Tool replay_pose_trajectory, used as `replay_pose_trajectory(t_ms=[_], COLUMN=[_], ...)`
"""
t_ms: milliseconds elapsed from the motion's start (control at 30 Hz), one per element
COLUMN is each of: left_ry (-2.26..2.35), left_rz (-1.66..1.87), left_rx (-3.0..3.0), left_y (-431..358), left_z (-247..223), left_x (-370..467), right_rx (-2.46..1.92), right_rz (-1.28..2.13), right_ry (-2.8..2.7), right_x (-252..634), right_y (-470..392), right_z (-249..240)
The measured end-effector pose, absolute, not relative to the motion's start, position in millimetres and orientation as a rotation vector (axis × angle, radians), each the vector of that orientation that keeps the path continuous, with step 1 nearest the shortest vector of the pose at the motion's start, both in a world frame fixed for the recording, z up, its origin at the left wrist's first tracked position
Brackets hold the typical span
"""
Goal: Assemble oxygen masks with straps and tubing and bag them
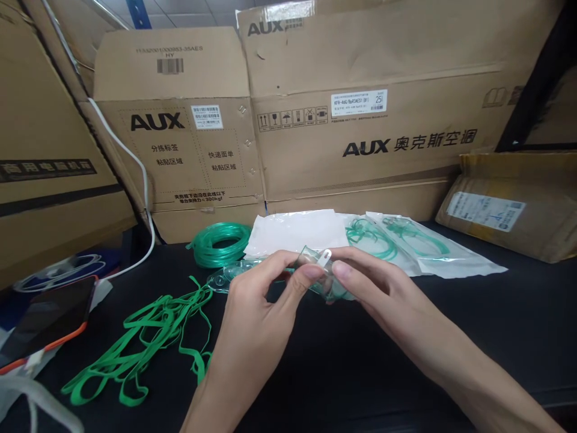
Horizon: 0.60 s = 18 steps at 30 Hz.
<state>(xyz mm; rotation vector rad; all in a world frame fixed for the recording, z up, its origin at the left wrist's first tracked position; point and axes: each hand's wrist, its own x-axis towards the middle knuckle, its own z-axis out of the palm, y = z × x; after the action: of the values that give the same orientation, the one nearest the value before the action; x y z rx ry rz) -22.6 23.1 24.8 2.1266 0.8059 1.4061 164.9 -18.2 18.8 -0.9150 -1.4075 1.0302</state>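
Note:
Both hands are closed on a clear green plastic mask (308,255), held above the black table in the middle of the view. A small pale nose clip (324,258) with a slot sticks up from it between the two thumbs. My left hand (259,294) pinches the mask from the left, thumb tip against the clip. From the right, my right hand (385,281) grips it, with its thumb beside the clip. Fingers hide much of the mask. Behind my left hand lies more clear green plastic, perhaps other masks (220,280), partly covered.
Green elastic straps (151,331) lie loose at left, below a coil of green tubing (197,245). Packaged green tubing sets (419,240) and a white packet (293,231) lie behind my hands. A phone (51,310) with cables is at left. Cardboard boxes (306,162) wall the back.

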Motion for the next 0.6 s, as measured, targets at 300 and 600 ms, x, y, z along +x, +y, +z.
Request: replay_pose_trajectory(t_ms=[300,600], left_ry=[0.786,0.750], left_rz=[1.429,1.445], left_rx=[2.193,2.103], left_y=[27.9,24.7], left_z=[19.5,21.2], left_x=[-23.4,-22.8], right_rx=[-0.784,-0.610], right_rz=[1.151,1.305], right_ry=[-1.268,-1.211], right_x=[167.3,165.9], right_y=[-20.0,-19.5], right_z=[20.1,20.3])
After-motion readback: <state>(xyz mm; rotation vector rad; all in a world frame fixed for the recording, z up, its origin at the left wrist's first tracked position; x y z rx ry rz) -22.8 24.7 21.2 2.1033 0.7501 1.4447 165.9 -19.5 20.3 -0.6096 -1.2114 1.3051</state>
